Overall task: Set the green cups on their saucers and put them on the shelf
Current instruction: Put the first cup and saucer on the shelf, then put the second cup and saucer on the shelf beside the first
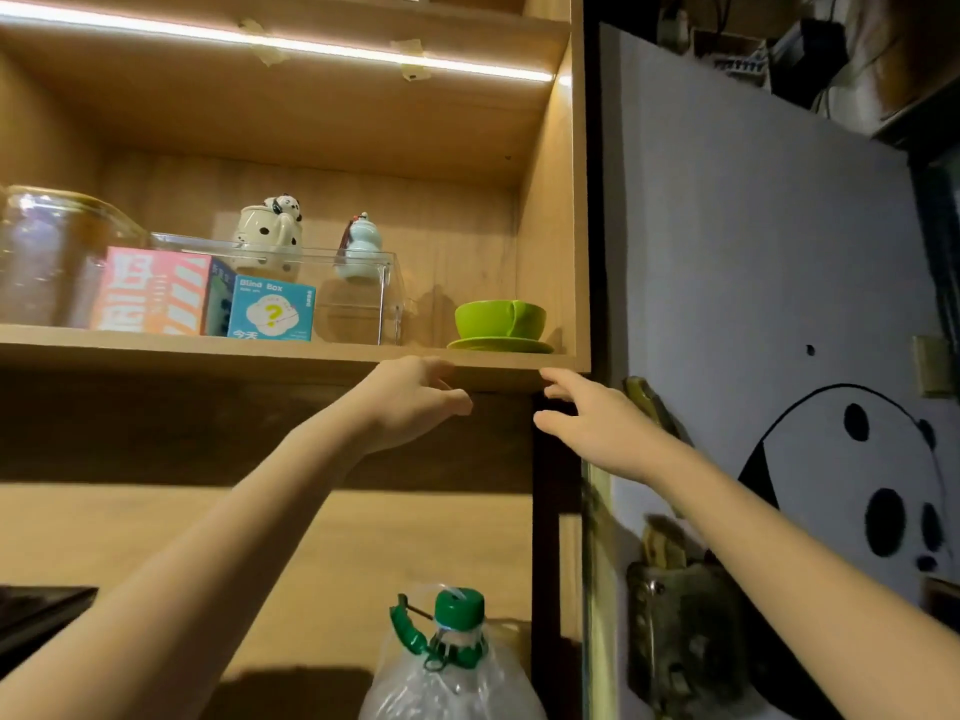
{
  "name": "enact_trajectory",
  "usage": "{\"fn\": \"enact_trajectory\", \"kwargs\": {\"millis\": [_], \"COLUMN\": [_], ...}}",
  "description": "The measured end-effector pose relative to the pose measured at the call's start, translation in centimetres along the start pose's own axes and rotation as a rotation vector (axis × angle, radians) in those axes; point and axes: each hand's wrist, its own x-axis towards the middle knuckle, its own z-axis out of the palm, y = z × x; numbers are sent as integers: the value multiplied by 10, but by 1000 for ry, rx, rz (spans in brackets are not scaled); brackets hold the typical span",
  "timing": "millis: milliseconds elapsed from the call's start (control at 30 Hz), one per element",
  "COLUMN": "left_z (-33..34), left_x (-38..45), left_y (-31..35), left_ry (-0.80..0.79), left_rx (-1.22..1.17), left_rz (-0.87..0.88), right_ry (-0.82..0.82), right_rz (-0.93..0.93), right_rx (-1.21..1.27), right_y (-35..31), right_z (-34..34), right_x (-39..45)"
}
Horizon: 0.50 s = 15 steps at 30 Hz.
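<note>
From the head camera, a glossy lime-green ceramic cup (500, 318) sits upright on a matching flat green saucer (500, 346) at the right end of a light wooden shelf board (156, 350). The cup is wide and shallow, with what looks like a handle facing the camera on its right half. The saucer's rim lies just inside the shelf's front edge and near the wooden side wall (550, 226) of the cabinet, apart from it by a thin gap.

To the left of the cup is a stretch of bare shelf, then a clear plastic box (363, 309) with a pale blue gourd-shaped figurine (359, 249) and a white spotted ceramic pot with a panda on it (267, 236) behind or on it; which, the picture does not settle. Farther left stand a small blue carton marked "Blind Box" (271, 309), a pink and orange carton (156, 291) and a large glass jar (47, 252). Above the cup the compartment is open up to a lit strip (311, 46) under the next board.

Both hands are below the shelf's front edge and hold nothing. The left hand (415, 402) has its fingers loosely curled, fingertips at the underside of the board. The right hand (587, 413) is spread open, fingers reaching toward the board's right corner, just beside the dark cabinet post.

Lower down, a clear plastic bottle with a green cap (452, 662) stands between the forearms.
</note>
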Motion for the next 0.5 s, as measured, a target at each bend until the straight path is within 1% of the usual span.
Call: {"fn": "enact_trajectory", "kwargs": {"millis": [67, 200, 267, 367, 500], "left_z": [2, 20, 33, 54, 80], "left_x": [-25, -84, -115, -164, -231], "left_y": [-1, -13, -24, -44, -76], "left_ry": [11, 37, 25, -28, -36], "left_rx": [-47, -107, -171, -279, -382], "left_rz": [-30, -36, -56, -162, -362], "right_ry": [-19, -46, -53, -88, -218], "right_rz": [-1, -21, -8, 59, 158], "right_rx": [76, 234, 299, 399, 559], "right_y": [-4, -9, -8, -5, 1], "right_z": [10, 39, 58, 90, 139], "right_x": [-18, -66, -92, -129, -177]}}
